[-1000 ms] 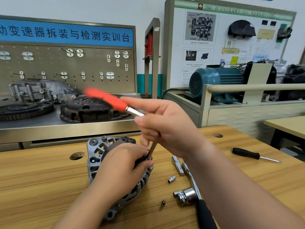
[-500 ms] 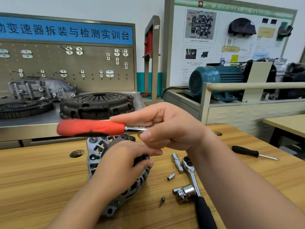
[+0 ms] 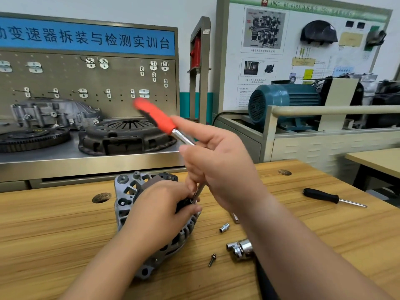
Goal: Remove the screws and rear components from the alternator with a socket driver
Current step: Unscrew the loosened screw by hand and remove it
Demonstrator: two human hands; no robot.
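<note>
I see the alternator (image 3: 127, 200) on the wooden bench (image 3: 43, 234), close to its far edge, with bare wood open on the alternator's left. My left hand (image 3: 160, 213) covers its middle, fingers curled round the housing. My right hand (image 3: 220, 165), above its right side, pinches the socket driver (image 3: 158, 118) by its shaft; the red handle is blurred and the tip is hidden between my hands. Right of the alternator lie a small socket (image 3: 224, 227), a loose screw (image 3: 212, 259) and a ratchet head (image 3: 241, 250), partly behind my forearm.
</note>
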